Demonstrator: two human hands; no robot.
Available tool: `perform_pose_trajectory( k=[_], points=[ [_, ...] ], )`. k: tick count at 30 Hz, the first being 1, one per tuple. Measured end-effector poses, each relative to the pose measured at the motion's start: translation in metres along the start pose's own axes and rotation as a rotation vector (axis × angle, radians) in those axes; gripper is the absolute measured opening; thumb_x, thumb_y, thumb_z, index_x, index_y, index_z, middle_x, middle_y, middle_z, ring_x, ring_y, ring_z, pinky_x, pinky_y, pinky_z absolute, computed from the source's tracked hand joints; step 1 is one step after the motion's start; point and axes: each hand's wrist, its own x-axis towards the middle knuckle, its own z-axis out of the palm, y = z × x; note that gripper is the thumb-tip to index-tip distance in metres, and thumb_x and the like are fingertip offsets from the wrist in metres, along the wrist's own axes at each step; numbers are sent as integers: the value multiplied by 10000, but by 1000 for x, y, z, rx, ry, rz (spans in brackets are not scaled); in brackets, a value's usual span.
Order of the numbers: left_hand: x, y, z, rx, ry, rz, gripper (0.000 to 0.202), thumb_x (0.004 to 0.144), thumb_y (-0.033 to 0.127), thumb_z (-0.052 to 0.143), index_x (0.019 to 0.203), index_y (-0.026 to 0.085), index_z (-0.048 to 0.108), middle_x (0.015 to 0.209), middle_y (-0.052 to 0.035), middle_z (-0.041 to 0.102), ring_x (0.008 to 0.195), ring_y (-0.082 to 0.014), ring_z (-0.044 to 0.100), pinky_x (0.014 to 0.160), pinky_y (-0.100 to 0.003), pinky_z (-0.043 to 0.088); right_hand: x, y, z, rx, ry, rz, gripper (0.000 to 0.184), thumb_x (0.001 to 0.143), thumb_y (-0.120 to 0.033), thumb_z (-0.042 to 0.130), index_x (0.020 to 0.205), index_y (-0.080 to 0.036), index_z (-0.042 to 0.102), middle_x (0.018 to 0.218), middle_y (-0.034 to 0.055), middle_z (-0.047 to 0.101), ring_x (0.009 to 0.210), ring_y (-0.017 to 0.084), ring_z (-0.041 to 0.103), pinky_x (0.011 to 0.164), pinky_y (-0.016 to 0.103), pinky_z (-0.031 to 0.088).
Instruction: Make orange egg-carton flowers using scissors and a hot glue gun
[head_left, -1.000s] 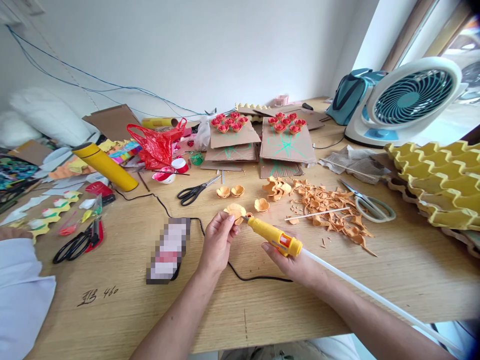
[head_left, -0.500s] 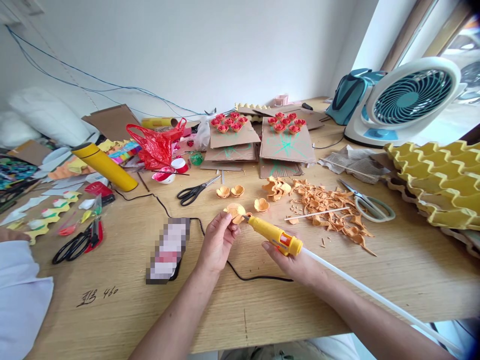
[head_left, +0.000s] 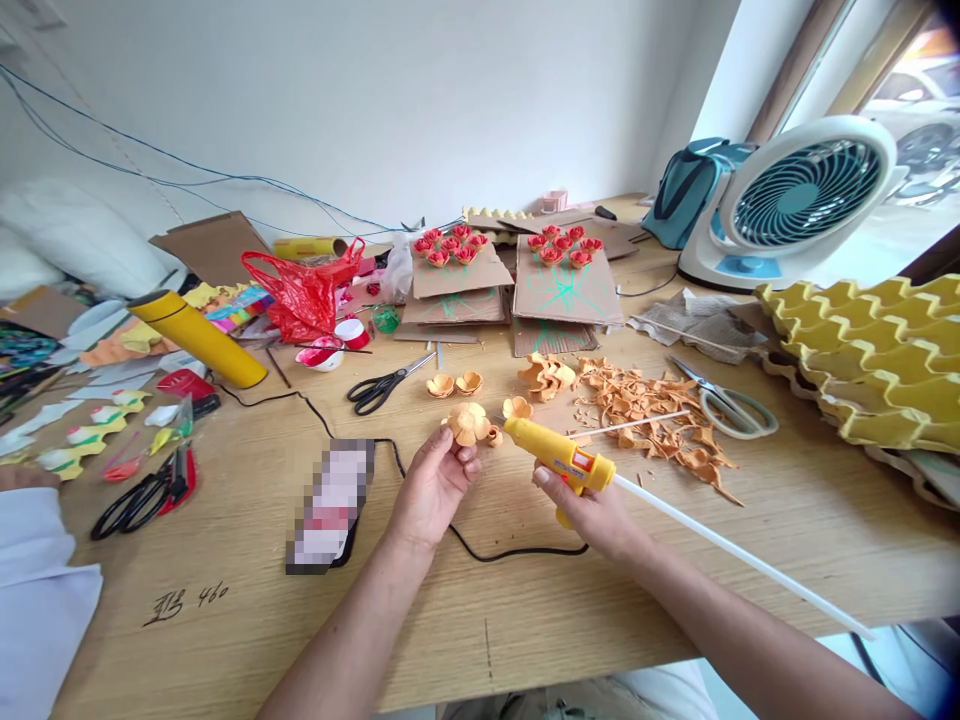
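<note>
Between the thumb and fingers of my left hand (head_left: pixel 435 485) is an orange egg-carton flower (head_left: pixel 469 424), its open cup facing up. My right hand (head_left: pixel 596 515) grips a yellow hot glue gun (head_left: pixel 555 453), with a long white glue stick (head_left: pixel 739 555) poking out of its rear. The gun's nozzle points at the flower but stands a little apart from it. A small rolled orange piece (head_left: pixel 494 436) lies just right of the flower. Behind sit two orange cups (head_left: pixel 455 384) and another orange cup (head_left: pixel 517 408).
Orange scraps (head_left: pixel 649 410) and white-handled scissors (head_left: pixel 727 405) lie to the right, near yellow egg trays (head_left: pixel 862 350). Black scissors (head_left: pixel 382 385) and a phone (head_left: pixel 330 505) are left of centre. Red flowers (head_left: pixel 450 245) stand on cardboard behind. A co-worker's white sleeve (head_left: pixel 45 590) is at far left.
My right hand has drawn the glue gun back from the flower, opening a gap at the nozzle. The flower has tipped more toward me, and the small rolled piece now shows. The view has shifted slightly.
</note>
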Motion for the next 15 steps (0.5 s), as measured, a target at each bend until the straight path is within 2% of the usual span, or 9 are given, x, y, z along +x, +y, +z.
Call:
perform_pose_trajectory(
  k=[7, 12, 15],
  points=[
    [-1, -1, 2, 62, 10, 39, 277, 718, 265, 886, 821, 125, 670, 776, 13, 578, 646, -77, 505, 540, -202, 441, -4, 7, 4, -85, -40, -57, 312, 926, -497, 575, 770, -226, 561, 716, 11, 522, 662, 166, 524, 577, 274, 477],
    [-2, -2, 3, 71, 9, 33, 303, 694, 268, 904, 840, 119, 685, 796, 8, 588, 642, -72, 503, 533, -198, 440, -5, 9, 3, -111, -13, -20, 315, 921, -507, 574, 785, -223, 569, 695, 11, 521, 630, 164, 510, 550, 271, 461],
    [-2, -2, 3, 70, 9, 38, 305, 694, 271, 906, 846, 117, 692, 797, 6, 589, 643, -71, 506, 534, -196, 442, -4, 8, 4, -124, -8, -53, 335, 929, -509, 564, 752, -226, 541, 684, 7, 513, 621, 159, 500, 545, 268, 456]
  ],
)
